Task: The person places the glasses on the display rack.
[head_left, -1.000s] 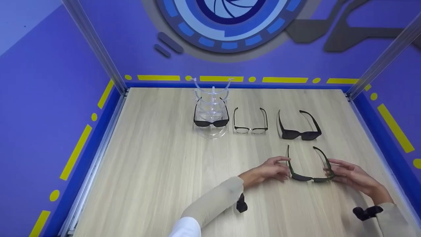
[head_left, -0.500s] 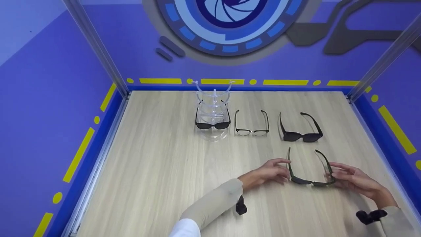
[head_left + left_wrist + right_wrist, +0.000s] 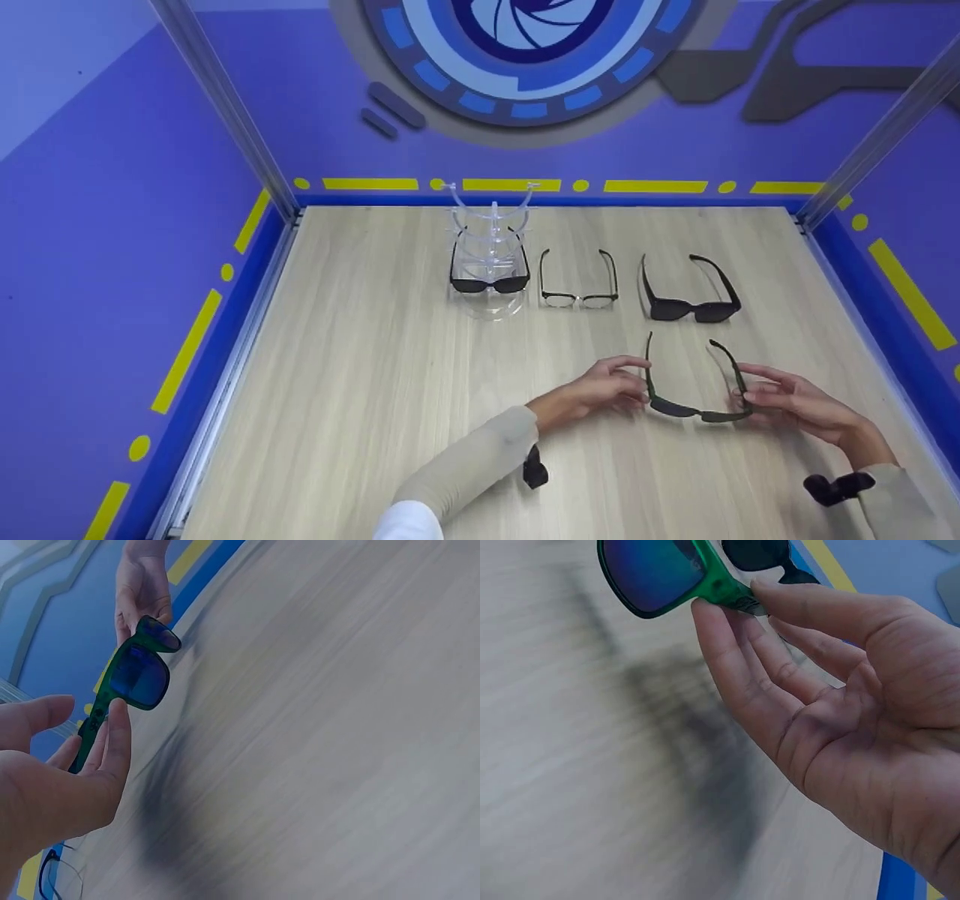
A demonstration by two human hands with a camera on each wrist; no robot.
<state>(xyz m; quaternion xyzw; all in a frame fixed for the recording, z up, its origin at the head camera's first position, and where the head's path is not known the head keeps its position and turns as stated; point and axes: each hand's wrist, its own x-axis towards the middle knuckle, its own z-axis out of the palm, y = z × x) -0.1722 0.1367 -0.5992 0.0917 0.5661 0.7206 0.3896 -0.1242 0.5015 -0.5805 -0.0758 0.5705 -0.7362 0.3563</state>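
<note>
Ideally, the green-framed sunglasses (image 3: 673, 407), pinched near opposite hinges by half-curled fingers of the left hand (image 3: 606, 386) and right hand (image 3: 801, 405) above the wood-grain table (image 3: 360, 352), are steadied evenly, lenses (image 3: 140, 676) untouched.

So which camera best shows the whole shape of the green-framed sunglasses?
The head view: the green-framed sunglasses appear uncut by the picture's edge, both lenses and both temples visible, though small. The left wrist view shows both lenses closer, temples mostly hidden; the right wrist view shows one large lens and a green corner, cropped at the top.
</note>
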